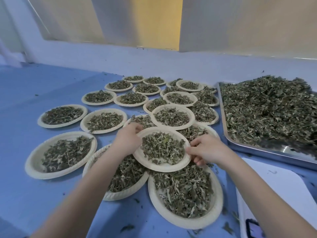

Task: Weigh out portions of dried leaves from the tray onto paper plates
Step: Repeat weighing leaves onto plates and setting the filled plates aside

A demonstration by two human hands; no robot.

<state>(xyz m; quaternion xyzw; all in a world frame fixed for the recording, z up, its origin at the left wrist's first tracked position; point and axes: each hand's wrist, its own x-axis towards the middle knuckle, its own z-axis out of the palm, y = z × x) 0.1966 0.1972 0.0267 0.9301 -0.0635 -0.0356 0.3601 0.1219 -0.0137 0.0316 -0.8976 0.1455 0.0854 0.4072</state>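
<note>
Both hands' grip (127, 140) (207, 150) pinches one filled paper plate (154, 164) between them.

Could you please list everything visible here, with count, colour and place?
held paper plate: one, cream, heaped with leaves, centre, above other plates
other filled paper plates: roughly twenty, cream, some overlapping, spread across the table
dried leaves: green-grey heap in the tray
metal tray: one, silver, right
white scale: one, lower right, partly cut off
table: blue, with scattered leaf crumbs
left hand: grips the held plate's left rim
right hand: fingers pinch its right rim
</note>
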